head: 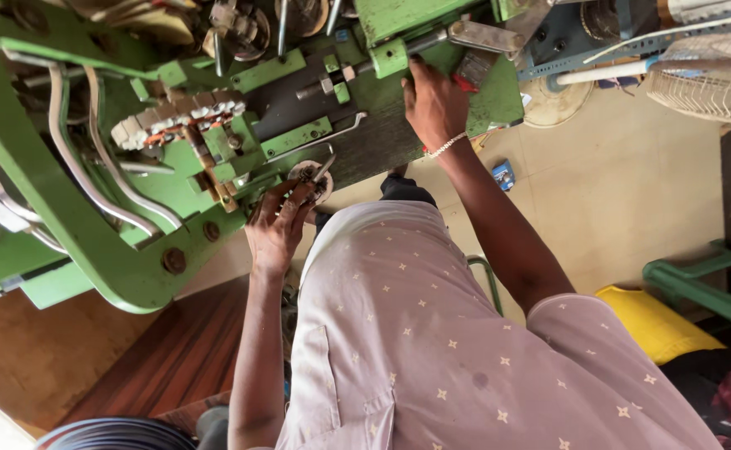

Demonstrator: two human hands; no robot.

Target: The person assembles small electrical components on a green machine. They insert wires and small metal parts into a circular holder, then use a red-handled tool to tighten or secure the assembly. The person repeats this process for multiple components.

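Head view: left hand (275, 232) fingers pinch small round metal part (311, 179) at green machine (90, 242); right hand (434, 104) grips red-handled lever (465, 79); part seating underway, next needs steady alignment.

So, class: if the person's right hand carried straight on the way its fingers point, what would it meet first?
The right hand already rests on the green metal machine; just ahead lies the grey metal lever bar, probably first, though depth is unclear.

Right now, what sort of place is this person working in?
Probably a small workshop or light factory. Both hands are on a heavy green cast-metal machine with levers and bent steel rods. A pedestal fan stands on the tiled floor, and green plastic furniture sits nearby.
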